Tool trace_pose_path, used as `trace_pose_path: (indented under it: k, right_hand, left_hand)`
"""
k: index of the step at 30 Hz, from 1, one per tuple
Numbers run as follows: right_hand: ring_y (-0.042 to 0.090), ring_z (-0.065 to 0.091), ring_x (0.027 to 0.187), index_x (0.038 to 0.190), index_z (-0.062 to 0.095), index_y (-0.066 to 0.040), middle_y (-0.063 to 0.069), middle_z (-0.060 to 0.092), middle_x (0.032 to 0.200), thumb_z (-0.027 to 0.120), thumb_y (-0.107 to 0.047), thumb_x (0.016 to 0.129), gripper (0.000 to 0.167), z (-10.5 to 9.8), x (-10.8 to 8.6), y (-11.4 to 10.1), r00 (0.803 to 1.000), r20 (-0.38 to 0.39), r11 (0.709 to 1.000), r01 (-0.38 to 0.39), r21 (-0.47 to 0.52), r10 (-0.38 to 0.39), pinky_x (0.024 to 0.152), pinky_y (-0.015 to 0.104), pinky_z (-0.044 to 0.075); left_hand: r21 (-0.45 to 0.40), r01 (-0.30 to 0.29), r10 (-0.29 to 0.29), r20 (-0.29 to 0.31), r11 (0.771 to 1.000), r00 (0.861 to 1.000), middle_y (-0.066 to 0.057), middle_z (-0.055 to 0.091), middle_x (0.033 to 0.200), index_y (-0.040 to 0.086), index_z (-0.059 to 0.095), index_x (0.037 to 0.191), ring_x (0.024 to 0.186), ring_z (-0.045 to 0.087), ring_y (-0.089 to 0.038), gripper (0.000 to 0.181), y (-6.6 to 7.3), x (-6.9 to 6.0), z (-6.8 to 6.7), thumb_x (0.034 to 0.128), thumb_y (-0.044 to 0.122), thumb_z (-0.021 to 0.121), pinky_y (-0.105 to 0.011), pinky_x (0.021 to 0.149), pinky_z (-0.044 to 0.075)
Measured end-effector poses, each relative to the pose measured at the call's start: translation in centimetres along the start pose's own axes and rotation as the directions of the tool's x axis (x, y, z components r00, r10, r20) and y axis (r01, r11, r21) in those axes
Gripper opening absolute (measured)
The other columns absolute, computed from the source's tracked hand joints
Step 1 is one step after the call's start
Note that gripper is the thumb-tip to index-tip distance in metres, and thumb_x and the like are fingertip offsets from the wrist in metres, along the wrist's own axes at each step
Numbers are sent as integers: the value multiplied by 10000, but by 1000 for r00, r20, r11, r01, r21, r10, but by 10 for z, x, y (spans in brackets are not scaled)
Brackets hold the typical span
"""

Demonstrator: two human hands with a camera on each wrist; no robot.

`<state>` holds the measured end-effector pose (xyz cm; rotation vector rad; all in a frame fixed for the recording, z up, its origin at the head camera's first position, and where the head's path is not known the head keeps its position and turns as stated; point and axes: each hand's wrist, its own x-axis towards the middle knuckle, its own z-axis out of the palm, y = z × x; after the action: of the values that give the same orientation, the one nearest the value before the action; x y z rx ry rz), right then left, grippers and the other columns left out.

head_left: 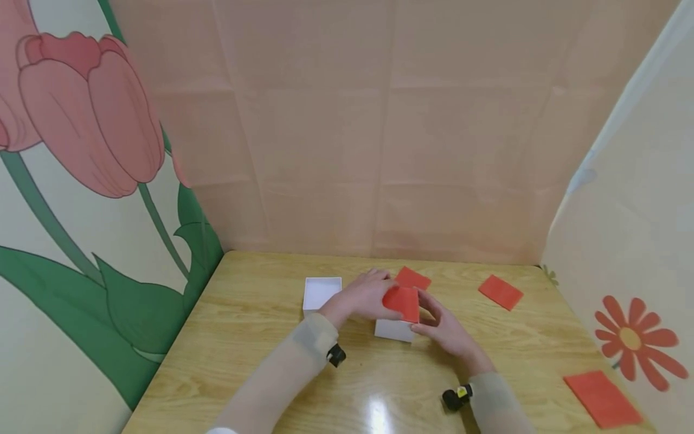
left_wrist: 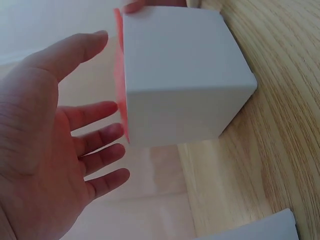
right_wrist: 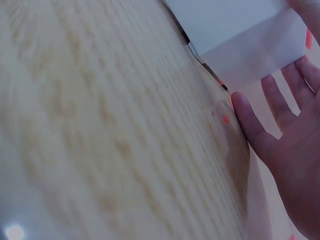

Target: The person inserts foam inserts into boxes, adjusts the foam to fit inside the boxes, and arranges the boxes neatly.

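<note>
A white box (head_left: 394, 330) stands on the table with a red square sheet (head_left: 403, 301) lying over its top. Over that sheet is my left hand (head_left: 368, 295), its fingers fairly straight. In the left wrist view, the left fingertips (left_wrist: 120, 131) reach the sheet's edge along the box (left_wrist: 187, 50), thumb apart from it. My right hand (head_left: 447, 330) holds the box at its right side, thumb near the front and fingers towards the back. The right wrist view shows the right fingers (right_wrist: 275, 97) along the box's side (right_wrist: 250, 55).
An open white box part (head_left: 322, 293) sits to the left. Another red sheet (head_left: 413, 278) lies just behind the box. Further red sheets lie at the right back (head_left: 500, 292) and right front (head_left: 603, 399) of the wooden table (head_left: 244, 337). Printed cloths hang around it.
</note>
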<state>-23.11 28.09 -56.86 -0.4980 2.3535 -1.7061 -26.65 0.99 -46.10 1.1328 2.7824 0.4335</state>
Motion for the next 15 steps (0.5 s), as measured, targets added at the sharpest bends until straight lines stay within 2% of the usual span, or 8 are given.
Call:
trace_pose_path:
  k: [4,9,12,15]
  right_hand:
    - [488,480,1441,1710,263,-280,124,373,1687,803,-237,987,903,-1,0,0,1000,-5,1000,-8,-6,8,1047,334,547]
    - [475,434,1481,1710,268,-251,130,369,1691,807,-215,981,907,-1,0,0,1000,-9,1000,-3,-5,3,1082,345,523]
    - [488,425,1485,1707,273,-262,129,362,1695,804,-212,984,899,-1,0,0,1000,-7,1000,0,-5,0,1119,449,503]
    - [482,428,1487,1694,296,-326,97,368,1696,801,-238,988,873,-1,0,-1,1000,-10,1000,-12,-15,12,1138,549,472]
  left_hand:
    - [4,3,-2,-15,1000,1000,1,519,1520,171,583,1543,1330,463,-179,794,3,3,0,934,665,711,-375,1101,458]
    - [40,-21,24,-70,999,997,32,555,1419,210,653,1436,1299,467,-163,643,11,10,3,954,633,701,-376,1097,461]
    - [58,-19,24,-95,998,995,54,570,1365,234,683,1385,1275,470,-148,558,17,15,6,966,601,709,-362,1078,462]
    - [73,-16,24,-112,997,993,68,581,1310,256,722,1326,1237,474,-139,463,20,20,9,967,547,741,-340,1037,467]
